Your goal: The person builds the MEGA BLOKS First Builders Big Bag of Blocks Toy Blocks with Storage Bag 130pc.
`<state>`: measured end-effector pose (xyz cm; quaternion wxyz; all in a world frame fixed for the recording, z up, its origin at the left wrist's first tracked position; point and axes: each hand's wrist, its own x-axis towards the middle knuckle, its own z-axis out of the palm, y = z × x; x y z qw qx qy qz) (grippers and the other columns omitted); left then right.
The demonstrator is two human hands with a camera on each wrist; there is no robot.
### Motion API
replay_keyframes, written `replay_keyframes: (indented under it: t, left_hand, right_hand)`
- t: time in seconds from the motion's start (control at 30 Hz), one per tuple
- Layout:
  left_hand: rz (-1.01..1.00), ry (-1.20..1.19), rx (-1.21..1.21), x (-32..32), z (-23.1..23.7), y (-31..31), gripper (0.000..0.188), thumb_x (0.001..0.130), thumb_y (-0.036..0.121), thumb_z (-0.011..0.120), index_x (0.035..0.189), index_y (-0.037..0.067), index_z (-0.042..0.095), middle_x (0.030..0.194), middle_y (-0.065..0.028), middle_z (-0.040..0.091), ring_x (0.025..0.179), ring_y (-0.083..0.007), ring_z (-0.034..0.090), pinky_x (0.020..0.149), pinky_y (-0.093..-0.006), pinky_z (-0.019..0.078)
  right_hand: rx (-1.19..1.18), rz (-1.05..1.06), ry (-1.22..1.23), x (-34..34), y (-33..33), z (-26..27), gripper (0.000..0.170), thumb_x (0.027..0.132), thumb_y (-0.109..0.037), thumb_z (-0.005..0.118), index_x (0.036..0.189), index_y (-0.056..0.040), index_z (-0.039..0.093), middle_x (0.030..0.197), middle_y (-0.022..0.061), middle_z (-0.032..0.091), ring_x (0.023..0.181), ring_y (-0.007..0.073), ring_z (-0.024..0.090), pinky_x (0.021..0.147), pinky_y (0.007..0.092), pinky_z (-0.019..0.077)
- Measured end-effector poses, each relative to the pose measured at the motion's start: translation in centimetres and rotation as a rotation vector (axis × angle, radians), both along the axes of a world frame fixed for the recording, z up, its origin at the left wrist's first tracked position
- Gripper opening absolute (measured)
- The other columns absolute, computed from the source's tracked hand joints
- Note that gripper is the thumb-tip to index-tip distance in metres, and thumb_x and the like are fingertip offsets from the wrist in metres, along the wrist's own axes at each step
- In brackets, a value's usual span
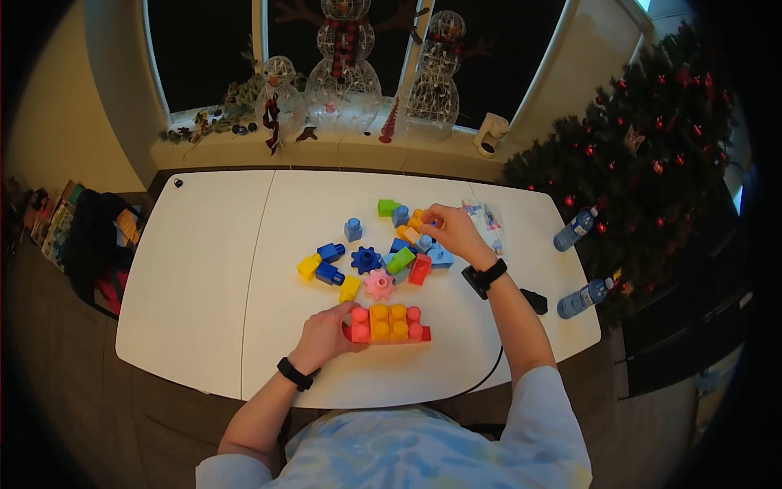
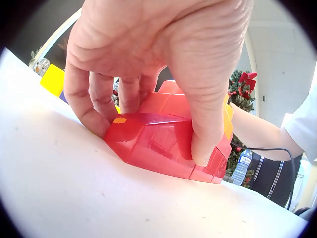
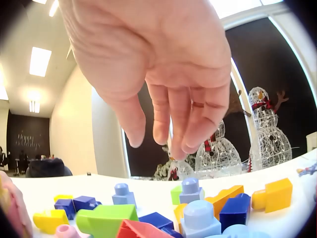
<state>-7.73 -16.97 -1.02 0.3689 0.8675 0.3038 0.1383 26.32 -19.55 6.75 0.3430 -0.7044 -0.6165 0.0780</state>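
Note:
My left hand (image 1: 326,336) (image 2: 158,49) grips the left end of a joined block piece, its thumb on one side and its fingers on the other. Pink-red blocks (image 2: 158,148) and orange blocks (image 1: 388,323) make up this piece, which rests on the table. Over the loose blocks hovers my right hand (image 1: 456,232) (image 3: 158,64), its fingers loosely bent and apart from the thumb, with nothing between them. Below it, in the right wrist view, are an orange block (image 3: 278,195), a light blue block (image 3: 199,220), a dark blue block (image 3: 235,211) and a green block (image 3: 106,219).
A pink gear (image 1: 380,284), a dark blue gear (image 1: 366,260), a red block (image 1: 419,270) and several yellow and blue blocks lie mid-table. A clear bag (image 1: 487,224) lies beyond the right hand. Two bottles (image 1: 575,230) (image 1: 585,298) and a black cable (image 1: 491,371) are at the right.

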Motion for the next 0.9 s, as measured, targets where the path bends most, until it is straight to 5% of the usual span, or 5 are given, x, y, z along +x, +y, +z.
replay_keyframes:
  t: [0.2, 0.47, 0.53, 0.73, 0.9]
  left_hand:
    - [0.006, 0.013, 0.006, -0.1, 0.1, -0.1, 0.071, 0.062, 0.030, 0.095, 0.124, 0.014, 0.064, 0.100, -0.0125, 0.075, 0.090, -0.0351, 0.073, 0.081, -0.0441, 0.0586]
    - [-0.003, -0.066, 0.074, -0.2, -0.4, -0.1, 0.070, 0.063, 0.033, 0.095, 0.123, 0.013, 0.066, 0.093, -0.0105, 0.075, 0.083, -0.0297, 0.074, 0.079, -0.0401, 0.0589]
    - [0.002, -0.061, 0.067, -0.2, -0.3, -0.1, 0.069, 0.063, 0.033, 0.095, 0.122, 0.013, 0.066, 0.092, -0.0110, 0.075, 0.083, -0.0300, 0.073, 0.079, -0.0405, 0.0589]
    - [-0.002, -0.050, 0.067, -0.2, -0.4, 0.1, 0.070, 0.063, 0.033, 0.095, 0.122, 0.012, 0.065, 0.091, -0.0116, 0.074, 0.081, -0.0309, 0.073, 0.078, -0.0418, 0.0589]
    - [0.003, 0.027, -0.019, -0.2, 0.4, 0.1, 0.071, 0.064, 0.030, 0.093, 0.126, 0.012, 0.063, 0.097, -0.0147, 0.074, 0.089, -0.0358, 0.072, 0.080, -0.0447, 0.0581]
  right_hand:
    - [-0.307, -0.082, -0.489, 1.2, 6.7, -5.9, 0.026, 0.075, -0.023, 0.082, 0.090, -0.0046, 0.071, 0.087, 0.0142, 0.075, 0.087, 0.0338, 0.073, 0.078, 0.0427, 0.0588]
    - [-0.290, -0.109, -0.559, 0.2, 8.2, -7.4, 0.035, 0.073, -0.018, 0.081, 0.101, -0.0034, 0.067, 0.091, 0.0203, 0.074, 0.090, 0.0387, 0.072, 0.081, 0.0476, 0.0588]
    - [-0.248, -0.119, -0.376, -1.2, 6.9, -3.9, 0.036, 0.073, -0.014, 0.080, 0.102, -0.0028, 0.063, 0.091, 0.0216, 0.072, 0.090, 0.0414, 0.071, 0.080, 0.0482, 0.0583]
    - [-0.200, 0.338, 0.205, -9.0, 0.0, 3.3, 0.045, 0.078, -0.018, 0.084, 0.117, -0.0034, 0.067, 0.090, 0.0096, 0.071, 0.076, 0.0152, 0.069, 0.074, 0.0282, 0.0574]
    - [-0.224, 0.475, 0.144, -13.4, -3.8, 1.5, 0.034, 0.085, -0.020, 0.080, 0.112, -0.0056, 0.068, 0.091, 0.0100, 0.071, 0.081, 0.0228, 0.070, 0.078, 0.0329, 0.0577]
